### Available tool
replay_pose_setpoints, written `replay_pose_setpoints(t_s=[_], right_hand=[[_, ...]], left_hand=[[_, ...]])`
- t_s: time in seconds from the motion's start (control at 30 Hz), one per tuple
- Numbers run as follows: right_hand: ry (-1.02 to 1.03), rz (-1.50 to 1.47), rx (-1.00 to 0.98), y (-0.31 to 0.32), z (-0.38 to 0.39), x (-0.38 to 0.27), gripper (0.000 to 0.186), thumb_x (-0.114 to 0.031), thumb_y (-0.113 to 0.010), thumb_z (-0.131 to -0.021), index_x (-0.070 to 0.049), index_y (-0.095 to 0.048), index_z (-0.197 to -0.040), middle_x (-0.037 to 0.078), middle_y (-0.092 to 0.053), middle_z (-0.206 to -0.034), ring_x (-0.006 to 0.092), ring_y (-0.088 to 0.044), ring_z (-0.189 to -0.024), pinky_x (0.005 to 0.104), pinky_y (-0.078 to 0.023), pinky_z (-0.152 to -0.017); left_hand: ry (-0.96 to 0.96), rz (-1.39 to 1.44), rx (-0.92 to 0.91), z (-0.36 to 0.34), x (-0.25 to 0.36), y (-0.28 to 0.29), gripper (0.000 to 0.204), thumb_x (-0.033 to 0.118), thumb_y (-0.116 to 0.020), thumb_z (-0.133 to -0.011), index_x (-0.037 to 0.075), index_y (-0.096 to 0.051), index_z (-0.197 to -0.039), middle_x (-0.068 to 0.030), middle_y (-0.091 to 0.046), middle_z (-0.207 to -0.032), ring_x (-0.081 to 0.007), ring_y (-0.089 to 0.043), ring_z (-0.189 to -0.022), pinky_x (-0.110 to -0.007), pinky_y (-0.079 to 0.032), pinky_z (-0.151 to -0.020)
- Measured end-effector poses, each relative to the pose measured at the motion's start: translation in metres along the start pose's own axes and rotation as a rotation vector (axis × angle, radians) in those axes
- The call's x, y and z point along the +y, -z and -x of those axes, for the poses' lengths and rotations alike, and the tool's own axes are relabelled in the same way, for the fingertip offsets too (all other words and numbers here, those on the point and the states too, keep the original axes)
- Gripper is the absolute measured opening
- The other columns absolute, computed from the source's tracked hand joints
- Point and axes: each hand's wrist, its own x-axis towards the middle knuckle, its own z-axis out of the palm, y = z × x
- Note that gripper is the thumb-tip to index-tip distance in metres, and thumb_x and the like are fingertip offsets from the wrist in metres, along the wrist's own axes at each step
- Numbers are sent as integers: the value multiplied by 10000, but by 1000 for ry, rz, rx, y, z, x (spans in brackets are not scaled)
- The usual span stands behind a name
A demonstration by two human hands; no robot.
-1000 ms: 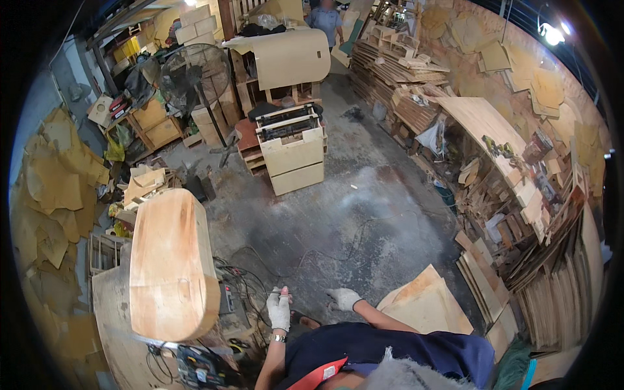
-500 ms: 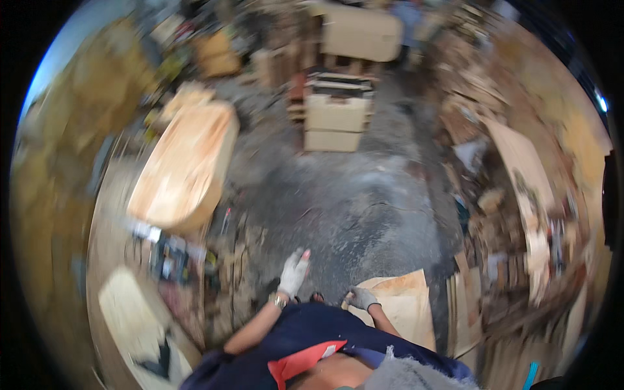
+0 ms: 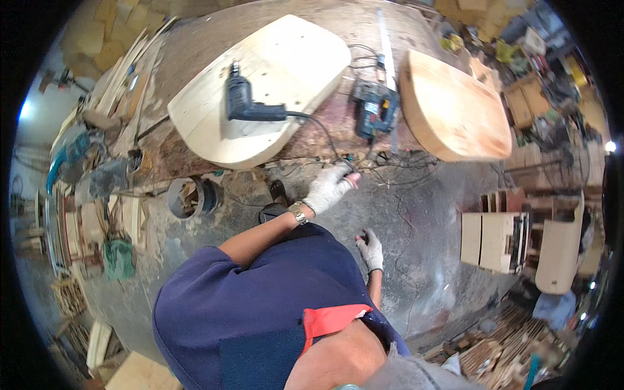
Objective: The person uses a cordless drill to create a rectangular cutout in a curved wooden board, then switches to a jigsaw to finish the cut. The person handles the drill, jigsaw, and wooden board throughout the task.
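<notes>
My left hand (image 3: 330,188), in a white knit glove with bare fingertips and a watch at the wrist, reaches out just short of the workbench's near edge. Its fingers are stretched out, with nothing visible in them. Close beyond it runs the cable of a dark power drill (image 3: 242,103), which lies on a pale, rounded wooden panel (image 3: 286,68). My right hand (image 3: 371,251), gloved too, hangs over the floor beside my body, its fingers apart and empty. On the bench (image 3: 185,153), a dark blue jigsaw (image 3: 372,107) stands between that panel and a second thick rounded wooden panel (image 3: 455,110).
A bucket of wood scraps (image 3: 209,198) stands under the bench's near edge. Cables trail across the grey floor (image 3: 416,260). At the right is a stack of pale panels (image 3: 494,242) beside a curved board (image 3: 558,253). Wood strips (image 3: 487,357) pile up at lower right.
My view has swung left to face the bench, with the drill and jigsaw now ahead. My right hand, earlier at a pale board's edge, is now away from it. My left hand stays stretched out.
</notes>
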Motion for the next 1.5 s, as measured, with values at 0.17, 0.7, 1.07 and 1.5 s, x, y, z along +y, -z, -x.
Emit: replay_pose_setpoints(t_s=[0.17, 0.7, 1.07, 1.5], right_hand=[[220, 26, 32, -19, -73, -149, 466, -215, -751, -899, -58, -614, -1317, 175, -759, -1026, 320, -751, -922, 413, -577, -801], [738, 724, -136, -101, -195, -461, 777, -357, -867, -708, -52, -563, -1354, 162, -606, -1258, 346, -571, -1223, 457, -470, -1035], [875, 572, -183, -124, -224, -446, 727, -280, -937, -602, -69, -595, -1208, 145, -624, -1144, 348, -602, -1158, 458, -500, -967], [758, 529, -433, -121, -202, -437, 553, -339, -831, -781, -104, -573, -1209, 137, -640, -1203, 348, -661, -1104, 477, -551, -872]], left_hand=[[126, 160, 573, -3, -66, 139, 370, 334, -622, -1023, -22, -718, -1053, -97, -727, -841, -151, -672, -826, -329, -518, -745], [540, -524, 647, -44, -238, 380, 353, 421, -723, -900, 81, -683, -983, -140, -749, -881, -365, -725, -820, -476, -551, -714], [491, -78, 518, -193, -238, 338, 671, 502, -744, -899, -63, -633, -1241, -115, -724, -929, -197, -680, -918, -338, -544, -802], [26, 381, 832, -84, -109, 311, 253, 60, -830, -832, 77, -611, -958, 4, -640, -763, -77, -622, -634, -250, -520, -575]])
